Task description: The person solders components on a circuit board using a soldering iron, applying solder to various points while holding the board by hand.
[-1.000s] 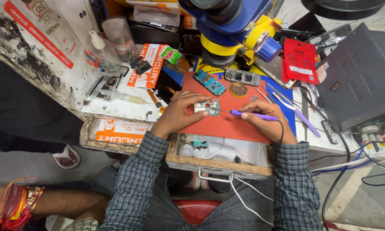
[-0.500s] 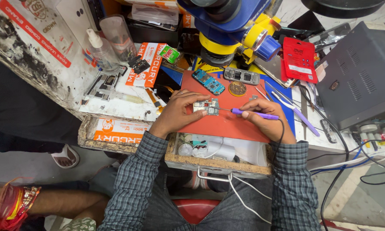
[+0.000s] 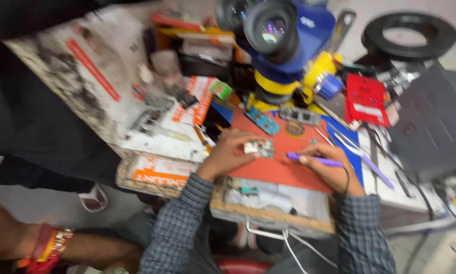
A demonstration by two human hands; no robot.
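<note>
**Board under my fingers, purple tool at its edge**

My left hand (image 3: 231,152) pins a small circuit board (image 3: 258,148) flat on the red mat (image 3: 284,170), fingers curled close over its left end. The board is a short rectangle, pale and silvery with greenish patches and tiny parts on its face; the picture is blurred, so I cannot make out finer detail. It lies near the middle of the mat, just in front of the microscope (image 3: 284,35).

My right hand (image 3: 329,165) grips a slim purple tool (image 3: 314,160) like a pen, fingers closed round the shaft. Its tip points left toward the board's right edge; whether it touches I cannot tell. A dark cable (image 3: 347,177) runs from the tool back over my wrist.

Farther back on the mat lie a teal board (image 3: 262,121), a grey strip-shaped board (image 3: 299,115) and a round brown tin (image 3: 294,129). A red packet (image 3: 366,99) sits to the right, beside a grey box (image 3: 436,127). Tweezers (image 3: 362,157) lie on the blue pad (image 3: 347,144) just right of the mat. An open drawer (image 3: 273,200) below the counter's edge holds white bits. At lower left another person's arm with red and gold bangles (image 3: 48,246) shows.
</note>
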